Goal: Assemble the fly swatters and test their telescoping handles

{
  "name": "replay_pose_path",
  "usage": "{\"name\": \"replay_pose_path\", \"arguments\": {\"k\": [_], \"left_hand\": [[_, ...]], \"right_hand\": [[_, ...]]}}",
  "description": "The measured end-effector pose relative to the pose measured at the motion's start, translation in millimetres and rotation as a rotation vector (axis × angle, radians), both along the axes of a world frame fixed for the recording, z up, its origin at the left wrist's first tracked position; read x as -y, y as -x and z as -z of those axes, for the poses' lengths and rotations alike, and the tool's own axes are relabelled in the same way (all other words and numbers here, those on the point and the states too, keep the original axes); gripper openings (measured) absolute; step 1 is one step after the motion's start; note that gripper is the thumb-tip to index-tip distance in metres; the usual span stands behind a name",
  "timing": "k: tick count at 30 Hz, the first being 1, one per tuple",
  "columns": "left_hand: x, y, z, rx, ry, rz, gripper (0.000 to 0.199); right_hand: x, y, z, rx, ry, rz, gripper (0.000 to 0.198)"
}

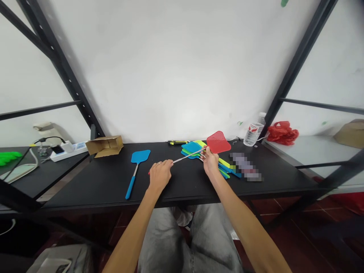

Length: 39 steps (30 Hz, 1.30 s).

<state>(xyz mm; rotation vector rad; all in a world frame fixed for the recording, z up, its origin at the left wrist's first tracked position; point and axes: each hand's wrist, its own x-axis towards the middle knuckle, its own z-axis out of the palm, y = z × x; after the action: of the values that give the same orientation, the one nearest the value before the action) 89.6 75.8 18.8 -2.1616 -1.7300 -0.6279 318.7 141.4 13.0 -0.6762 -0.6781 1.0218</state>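
Observation:
A red fly swatter with a thin metal shaft is held slantwise above the black table. My left hand is wrapped round its handle, and only a bit of red shows past the fingers. At the base of the swatter's head, my right hand pinches the shaft. Under and behind the right hand lies a pile of blue, green and yellow fly swatters, partly covered by that hand. One blue fly swatter lies apart, left of my left hand, its handle toward me.
An open cardboard box stands at the table's back left, near a white power strip. A black-and-yellow tool lies along the wall. A water bottle and a red plastic bag are at right. Black metal posts flank the table.

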Motion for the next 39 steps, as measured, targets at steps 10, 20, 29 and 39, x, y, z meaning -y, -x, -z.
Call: {"name": "replay_pose_path", "arguments": {"k": [10, 20, 29, 39], "left_hand": [[2.0, 1.4, -1.0, 0.032, -0.016, -0.018, 0.033], [4.3, -2.4, 1.7, 0.055, 0.022, 0.033, 0.040], [6.1, -1.6, -2.8, -0.021, -0.032, -0.009, 0.040], [6.3, 5.7, -3.7, -0.005, -0.033, -0.025, 0.037]], "right_hand": [[1.8, -3.2, -1.7, 0.024, -0.034, -0.146, 0.040], [9.1, 18.2, 9.5, 0.233, -0.031, -0.319, 0.040], [9.3, 13.5, 3.0, 0.158, -0.031, -0.150, 0.039], [0.7, -11.3, 1.9, 0.071, -0.053, 0.005, 0.040]]}}
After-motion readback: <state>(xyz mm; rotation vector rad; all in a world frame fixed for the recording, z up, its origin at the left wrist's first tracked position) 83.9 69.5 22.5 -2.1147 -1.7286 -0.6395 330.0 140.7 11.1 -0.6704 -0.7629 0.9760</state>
